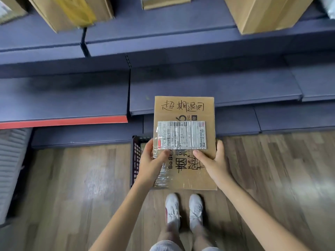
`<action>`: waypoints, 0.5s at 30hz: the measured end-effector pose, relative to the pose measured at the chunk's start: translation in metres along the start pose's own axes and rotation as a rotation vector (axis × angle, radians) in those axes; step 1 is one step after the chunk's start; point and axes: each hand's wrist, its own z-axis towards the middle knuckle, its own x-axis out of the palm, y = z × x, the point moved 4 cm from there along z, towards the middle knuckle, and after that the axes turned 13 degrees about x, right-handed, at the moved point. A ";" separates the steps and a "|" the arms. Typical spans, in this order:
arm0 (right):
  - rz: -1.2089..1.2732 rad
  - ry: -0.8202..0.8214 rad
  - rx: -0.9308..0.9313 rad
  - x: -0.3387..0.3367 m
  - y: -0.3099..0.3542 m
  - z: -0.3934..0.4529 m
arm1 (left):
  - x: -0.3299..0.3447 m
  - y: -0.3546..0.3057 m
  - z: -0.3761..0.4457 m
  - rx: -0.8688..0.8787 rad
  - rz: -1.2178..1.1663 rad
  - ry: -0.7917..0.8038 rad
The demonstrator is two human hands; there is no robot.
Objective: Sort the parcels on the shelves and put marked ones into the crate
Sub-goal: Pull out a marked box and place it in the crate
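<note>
I hold a flat brown cardboard parcel (184,113) in front of me with both hands. It carries black handwritten marks near its top edge and a white shipping label in the middle. My left hand (151,163) grips its left edge with the thumb on the top face. My right hand (212,160) grips the right edge, thumb just below the label. Under the parcel, on the floor, stands a dark slotted crate (136,160); only its left wall shows.
Dark blue shelves (217,87) run across in front of me, one with a red edge strip (63,122) at the left. Several cardboard boxes (262,13) stand on the upper shelves. A grey ribbed object (12,160) sits at far left. My white shoes (184,209) stand on the wooden floor.
</note>
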 end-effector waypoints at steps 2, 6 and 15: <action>-0.031 -0.005 0.048 -0.004 -0.027 0.014 | 0.009 0.024 0.001 -0.057 0.007 0.019; -0.116 -0.003 0.166 -0.010 -0.094 0.054 | 0.032 0.088 0.007 -0.159 0.031 0.026; -0.213 0.022 0.323 -0.003 -0.223 0.165 | 0.064 0.236 0.051 -0.257 0.068 0.020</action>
